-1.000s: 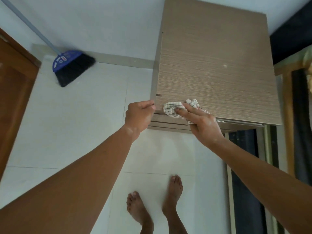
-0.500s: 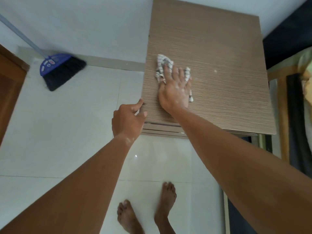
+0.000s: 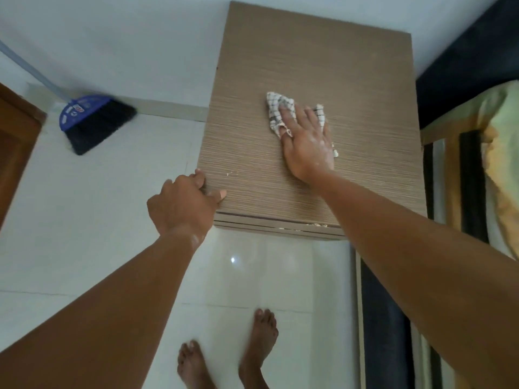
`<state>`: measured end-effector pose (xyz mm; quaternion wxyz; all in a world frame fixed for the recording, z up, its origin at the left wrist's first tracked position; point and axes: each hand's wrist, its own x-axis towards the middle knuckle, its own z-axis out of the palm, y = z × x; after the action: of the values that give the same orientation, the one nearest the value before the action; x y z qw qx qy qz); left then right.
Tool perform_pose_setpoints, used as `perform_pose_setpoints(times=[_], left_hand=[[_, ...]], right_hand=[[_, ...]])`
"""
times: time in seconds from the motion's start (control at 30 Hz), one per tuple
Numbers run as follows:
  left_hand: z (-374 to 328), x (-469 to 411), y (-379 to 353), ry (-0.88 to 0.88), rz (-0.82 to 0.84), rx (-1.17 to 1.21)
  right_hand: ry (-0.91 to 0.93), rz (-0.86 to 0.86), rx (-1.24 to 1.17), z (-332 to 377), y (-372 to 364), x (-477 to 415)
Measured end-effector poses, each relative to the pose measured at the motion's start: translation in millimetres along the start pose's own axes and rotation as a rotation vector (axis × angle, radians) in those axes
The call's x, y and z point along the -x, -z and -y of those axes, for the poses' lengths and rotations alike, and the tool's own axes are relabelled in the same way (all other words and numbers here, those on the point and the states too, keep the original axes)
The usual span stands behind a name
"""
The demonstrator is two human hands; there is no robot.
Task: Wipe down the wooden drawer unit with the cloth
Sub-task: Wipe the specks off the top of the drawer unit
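The wooden drawer unit (image 3: 365, 80) stands against the white wall, its striped brown top facing me. A white checked cloth (image 3: 276, 108) lies on the middle of that top. My right hand (image 3: 306, 141) lies flat over the cloth and presses it onto the wood, so most of the cloth is hidden under the palm and fingers. My left hand (image 3: 182, 206) grips the top's front left corner, thumb on the surface and fingers curled round the side edge. Pale crumbs sit on the drawer front edge below.
A blue broom (image 3: 92, 119) with black bristles leans on the wall at the left. A brown wooden door (image 3: 14, 136) is at the far left. A bed frame with bedding (image 3: 500, 164) stands close on the right. My bare feet (image 3: 252, 346) are on the white tile floor.
My right hand carried the cloth from the front edge up onto the top, then slid it right toward the middle. My left hand stayed at the front left corner.
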<state>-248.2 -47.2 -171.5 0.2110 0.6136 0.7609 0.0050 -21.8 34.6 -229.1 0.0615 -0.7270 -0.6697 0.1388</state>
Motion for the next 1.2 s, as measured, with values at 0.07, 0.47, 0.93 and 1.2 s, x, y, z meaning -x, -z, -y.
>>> perform_pose_setpoints(times=[0.07,0.47,0.93,1.2], left_hand=[[-5,0,1,0.051,0.012,0.015],[11,-1,-10,0.150,0.052,0.333],[65,28,-45,0.181,0.145,1.236],[58,24,-93,0.132,-0.130,1.571]], right_hand=[[-0.113,-0.044,0.008,-20,5,5],[-0.319,-0.092,-0.051,31,-17,43],[0.349,-0.147,-0.111,72,-53,148],[0.453,-0.422,0.006,74,-84,135]])
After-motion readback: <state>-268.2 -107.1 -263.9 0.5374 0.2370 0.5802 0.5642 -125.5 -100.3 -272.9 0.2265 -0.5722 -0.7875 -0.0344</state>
